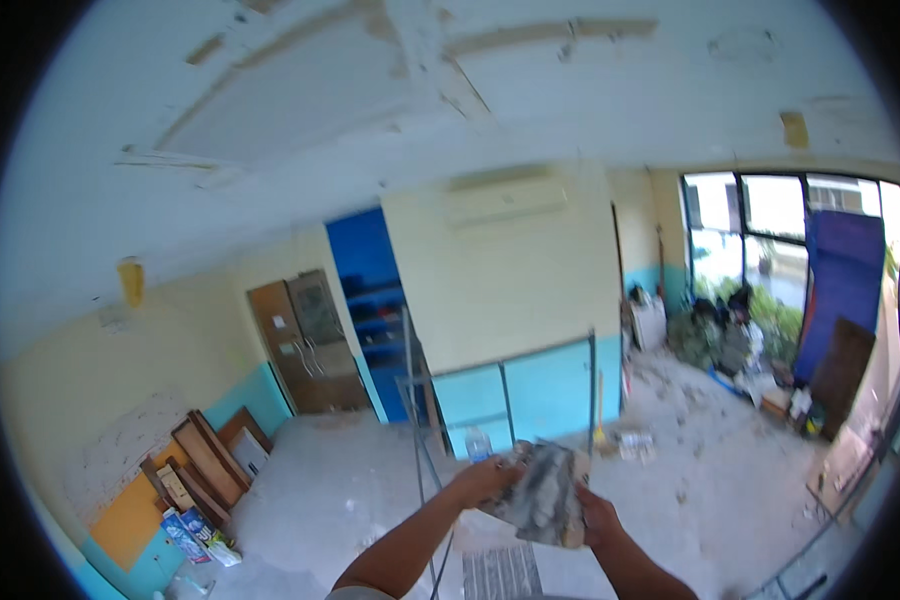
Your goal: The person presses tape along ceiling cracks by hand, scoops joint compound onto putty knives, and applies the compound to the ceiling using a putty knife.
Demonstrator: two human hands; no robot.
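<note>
My left hand (490, 480) and my right hand (597, 517) grip opposite sides of a flat, grey-smeared piece with a pale edge (545, 495). It looks like a folded cloth or a board, but blur hides its kind. Both hands hold it out in front of me, tilted, above the floor. The fingers are partly hidden behind it. Below it shows a ribbed metal platform (501, 573), and the thin metal frame (503, 390) of a scaffold rises just beyond.
Wooden boards (205, 460) and printed bags (198, 535) lean by the left wall. Brown double doors (310, 345) stand beside blue shelves (375, 310). A clear water jug (478, 443) sits on the floor. Heaped sacks (715, 335) and a purple panel (842, 290) are near the right windows.
</note>
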